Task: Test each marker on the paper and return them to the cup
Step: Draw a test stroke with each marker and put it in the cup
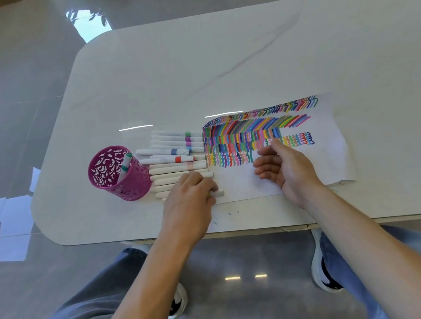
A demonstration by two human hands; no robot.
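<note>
Fingers [205, 186] of the left hand [189, 202] curl down around a white marker [218, 192] at the near end of a row of markers [177, 164], thumb beneath it. Only the marker's blunt right tip shows past the knuckles, and its colour band is hidden. The right hand [286, 168] hovers over a sheet of paper [334, 146], palm turned left and fingers loosely bent, holding nothing. The row lies side by side on a white marble-look table [243, 58], between a magenta cut-out metal cup [121, 185] and the paper's left edge. The left hand partly covers the nearest few, and the pale bands on the near ones are hard to read. Farther markers show green, purple, blue and red bands. One green-banded marker [125, 163] leans inside the cup, its lower part hidden by the wall. Rows of coloured strokes and squiggles fill the paper's far half; the right hand blocks some of them.
</note>
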